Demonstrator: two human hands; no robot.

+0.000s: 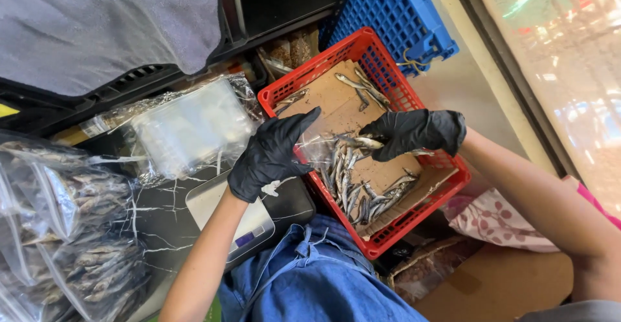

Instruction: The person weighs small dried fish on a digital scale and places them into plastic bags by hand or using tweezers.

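Both your hands wear black gloves. Your left hand (268,155) has its grip pinched on the edge of a clear plastic bag (315,148), holding it over the red basket (378,56). Your right hand (409,132) has its grip clenched on 1 small dried fish (367,142), held at the mouth of that bag, with your fingers (378,150) curled around it. The basket sits in front of your knees, lined with brown cardboard (336,99); loose dried fish (362,192) lie heaped at its near end, and a few more (362,86) lie scattered at the far end. A digital scale (239,215) with a steel platform rests on the dark marbled table (162,222), just beside your left forearm. A stack of clear bags (194,128) lies beyond the scale. Filled bags of dried fish (61,231) are piled at the left edge. A blue crate (394,11) stands beyond the basket.
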